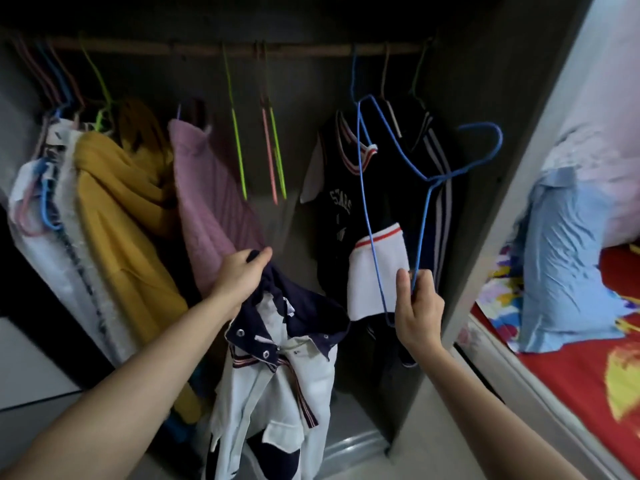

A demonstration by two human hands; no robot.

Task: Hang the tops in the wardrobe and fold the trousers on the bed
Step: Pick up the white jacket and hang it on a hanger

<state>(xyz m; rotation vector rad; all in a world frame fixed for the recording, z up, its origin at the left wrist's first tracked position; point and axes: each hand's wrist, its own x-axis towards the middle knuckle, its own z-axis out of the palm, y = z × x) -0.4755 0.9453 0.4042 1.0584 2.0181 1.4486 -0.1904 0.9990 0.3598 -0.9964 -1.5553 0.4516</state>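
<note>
Two hands work before the wardrobe (491,220) | left hand (239,271) grips the navy collar of the white-and-navy top (277,375), lower centre, neck held open | right hand (419,306) pinches the blue hanger (370,223), centre right, likely for threading in.

Two hands are counted: the left hand (239,271) and the right hand (417,306). One blue wire hanger (433,180) and one white-and-navy jacket (277,386) are held. Three bare hangers (239,150) are seen mid-rail, one mustard top (114,202), one pink top (207,188) and one pale-blue pillow (561,258).
</note>
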